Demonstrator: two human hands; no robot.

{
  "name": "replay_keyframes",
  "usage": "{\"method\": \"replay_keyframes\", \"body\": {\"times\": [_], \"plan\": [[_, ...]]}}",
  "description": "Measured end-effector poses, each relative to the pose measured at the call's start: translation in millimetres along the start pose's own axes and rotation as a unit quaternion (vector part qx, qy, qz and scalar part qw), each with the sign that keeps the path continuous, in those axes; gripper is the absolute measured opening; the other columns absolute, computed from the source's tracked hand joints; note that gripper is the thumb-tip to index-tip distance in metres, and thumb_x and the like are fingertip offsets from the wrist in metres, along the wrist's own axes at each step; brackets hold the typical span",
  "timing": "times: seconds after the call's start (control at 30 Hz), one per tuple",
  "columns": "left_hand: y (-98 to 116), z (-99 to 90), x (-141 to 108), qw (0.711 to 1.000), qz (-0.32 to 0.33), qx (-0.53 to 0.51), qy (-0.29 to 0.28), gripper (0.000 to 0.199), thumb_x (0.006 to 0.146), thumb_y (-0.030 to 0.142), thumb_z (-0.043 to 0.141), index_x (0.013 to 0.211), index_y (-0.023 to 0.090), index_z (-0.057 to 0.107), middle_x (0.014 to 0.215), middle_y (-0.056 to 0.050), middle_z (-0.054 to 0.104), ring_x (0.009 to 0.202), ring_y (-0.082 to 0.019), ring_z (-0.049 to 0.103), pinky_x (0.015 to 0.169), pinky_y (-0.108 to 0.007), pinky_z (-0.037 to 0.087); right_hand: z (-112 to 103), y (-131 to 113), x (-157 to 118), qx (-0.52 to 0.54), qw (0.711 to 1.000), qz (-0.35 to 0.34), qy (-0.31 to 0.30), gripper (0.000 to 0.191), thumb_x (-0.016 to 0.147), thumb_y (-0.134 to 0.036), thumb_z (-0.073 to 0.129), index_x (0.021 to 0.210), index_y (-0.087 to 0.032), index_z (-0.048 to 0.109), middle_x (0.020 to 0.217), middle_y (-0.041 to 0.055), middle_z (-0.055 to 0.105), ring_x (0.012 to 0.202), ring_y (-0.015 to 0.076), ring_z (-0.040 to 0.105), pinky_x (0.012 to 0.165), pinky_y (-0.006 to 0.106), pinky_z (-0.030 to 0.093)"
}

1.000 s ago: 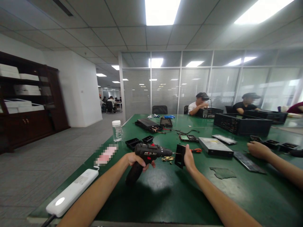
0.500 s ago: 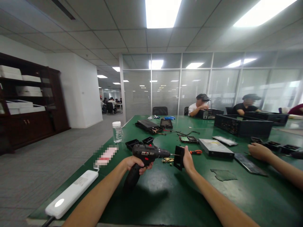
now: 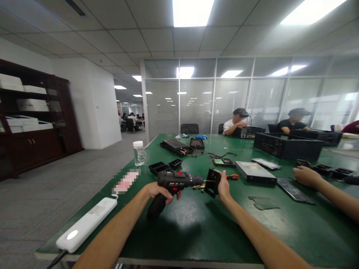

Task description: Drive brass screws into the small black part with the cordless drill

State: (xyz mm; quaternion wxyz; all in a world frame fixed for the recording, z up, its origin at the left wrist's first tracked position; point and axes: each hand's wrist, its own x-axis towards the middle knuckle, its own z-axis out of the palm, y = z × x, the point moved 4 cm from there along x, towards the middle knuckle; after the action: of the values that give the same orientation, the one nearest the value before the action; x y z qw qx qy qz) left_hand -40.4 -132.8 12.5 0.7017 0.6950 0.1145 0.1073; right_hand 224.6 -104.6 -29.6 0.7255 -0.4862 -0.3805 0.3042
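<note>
My left hand (image 3: 162, 191) is wrapped round the grip of a black cordless drill (image 3: 175, 181) that points right. In my right hand (image 3: 223, 187) is a black bracket (image 3: 212, 183), held upright above the table. The drill's thin bit reaches the bracket's left face; whether it sits in a screw I cannot tell. Behind and below the bit lies a small pile of brass-coloured screws or standoffs (image 3: 199, 186). Just beyond my right hand rests an orange-handled screwdriver (image 3: 232, 176), partly hidden by the hand.
On the green table (image 3: 179, 239) are a white power strip (image 3: 88, 224), a clear bottle (image 3: 138, 154), black trays (image 3: 159, 167), a silver optical drive (image 3: 254, 173) and a black computer case (image 3: 288, 146). A co-worker's hand (image 3: 307, 177) is at the right. Two people sit across the table.
The bracket has turned so more of its slotted left face shows. The drill stays against it, tilted slightly differently. The whole view has shifted slightly.
</note>
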Motion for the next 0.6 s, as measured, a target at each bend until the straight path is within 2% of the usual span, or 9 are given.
{"method": "replay_keyframes", "body": {"times": [0.33,0.6], "plan": [[0.5,4.9,0.4,0.999,0.017,0.027,0.024,0.042,0.057,0.020,0.060,0.096,0.010,0.050,0.080,-0.006,0.052,0.050,-0.009,0.047,0.046,-0.022,0.036,0.4,-2.2,-2.3,0.003,1.000,-0.002,0.004,0.063,0.063,-0.067,0.025,0.089,-0.019,0.057,0.077,0.0012,0.060,0.074,0.0187,0.054,0.063,0.029,0.040],[-0.7,2.4,0.0,1.000,0.006,-0.008,0.026,0.039,0.056,0.020,0.061,0.091,0.009,0.049,0.077,-0.005,0.050,0.048,-0.008,0.046,0.047,-0.022,0.037,0.4,3.4,0.0,0.012,1.000,0.000,0.012,0.062,0.063,-0.066,0.027,0.090,-0.019,0.057,0.075,0.0010,0.060,0.072,0.0189,0.055,0.061,0.029,0.040]]}}
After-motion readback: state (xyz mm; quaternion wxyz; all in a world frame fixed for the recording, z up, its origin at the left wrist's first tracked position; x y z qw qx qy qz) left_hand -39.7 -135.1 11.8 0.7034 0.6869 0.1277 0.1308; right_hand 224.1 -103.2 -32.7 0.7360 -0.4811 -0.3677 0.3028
